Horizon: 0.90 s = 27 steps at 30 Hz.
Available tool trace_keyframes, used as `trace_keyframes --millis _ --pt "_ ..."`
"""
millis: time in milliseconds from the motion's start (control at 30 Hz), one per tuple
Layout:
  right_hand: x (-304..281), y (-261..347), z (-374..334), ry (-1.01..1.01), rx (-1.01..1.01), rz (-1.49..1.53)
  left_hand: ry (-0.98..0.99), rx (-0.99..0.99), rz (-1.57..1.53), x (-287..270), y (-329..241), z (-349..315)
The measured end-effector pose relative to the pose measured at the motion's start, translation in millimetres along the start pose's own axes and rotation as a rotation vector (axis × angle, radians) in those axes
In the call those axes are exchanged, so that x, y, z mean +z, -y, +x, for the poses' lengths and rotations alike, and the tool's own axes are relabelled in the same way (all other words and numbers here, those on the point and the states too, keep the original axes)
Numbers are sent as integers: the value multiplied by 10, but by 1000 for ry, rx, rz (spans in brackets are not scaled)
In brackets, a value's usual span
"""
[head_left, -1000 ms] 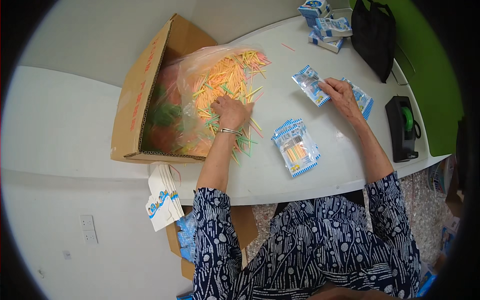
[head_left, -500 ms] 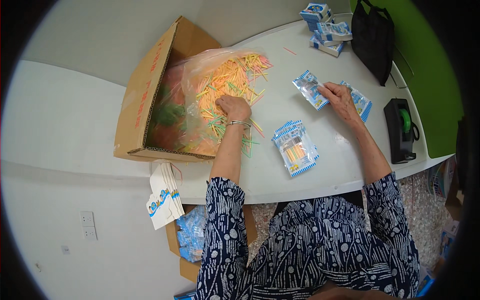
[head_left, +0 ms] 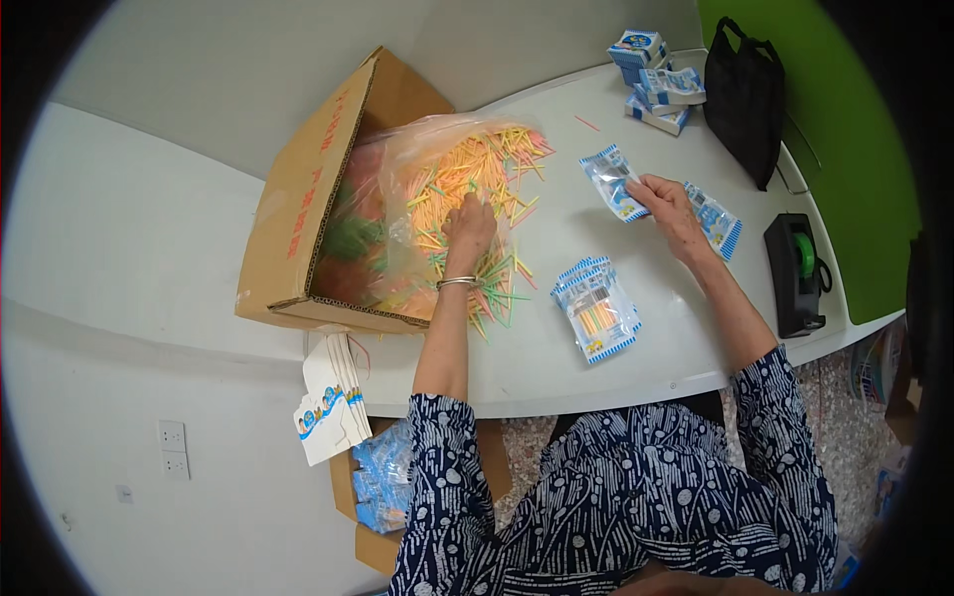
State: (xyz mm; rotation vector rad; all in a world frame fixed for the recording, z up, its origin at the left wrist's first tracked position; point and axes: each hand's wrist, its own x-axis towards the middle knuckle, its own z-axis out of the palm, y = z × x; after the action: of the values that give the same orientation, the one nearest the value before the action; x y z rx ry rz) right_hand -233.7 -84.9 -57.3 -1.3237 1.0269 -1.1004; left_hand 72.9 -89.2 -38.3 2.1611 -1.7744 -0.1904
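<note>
My left hand (head_left: pixel 469 226), a bangle on its wrist, rests in a heap of thin pastel sticks (head_left: pixel 447 189) in yellow, orange, pink and green. Its bent fingers pinch among the sticks; how many they hold is hidden. The heap spills from a clear plastic bag (head_left: pixel 397 149) at the mouth of a cardboard box (head_left: pixel 288 199) lying on its side. My right hand (head_left: pixel 672 211) grips a blue-and-white plastic packet (head_left: pixel 613 179) by its near right edge. Beneath that hand lie more such packets (head_left: pixel 717 221). Between my arms is a pile of stick-filled packets (head_left: pixel 598 316).
Small blue-and-white boxes (head_left: pixel 651 84) are stacked at the back, beside a black bag (head_left: pixel 745 104). A black tape dispenser (head_left: pixel 793 273) stands at the right. Folded white cartons (head_left: pixel 333 397) hang at the table's left front, above an open box of blue packets (head_left: pixel 383 472).
My left hand has shifted in the heap, its fingers turning to point away from me. The right hand still holds the packet. The whole view has shifted slightly.
</note>
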Motion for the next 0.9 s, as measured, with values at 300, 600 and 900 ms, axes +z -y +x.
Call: trace_keyframes --millis 300,600,900 --pt "967 34 380 -5 351 730 250 -154 -1614 -93 -307 -70" --pt "1615 -10 577 -242 420 1124 -153 -203 -1678 338 -631 -215" --pt "1603 102 572 -156 415 1116 -292 -253 -1646 351 -560 -178"
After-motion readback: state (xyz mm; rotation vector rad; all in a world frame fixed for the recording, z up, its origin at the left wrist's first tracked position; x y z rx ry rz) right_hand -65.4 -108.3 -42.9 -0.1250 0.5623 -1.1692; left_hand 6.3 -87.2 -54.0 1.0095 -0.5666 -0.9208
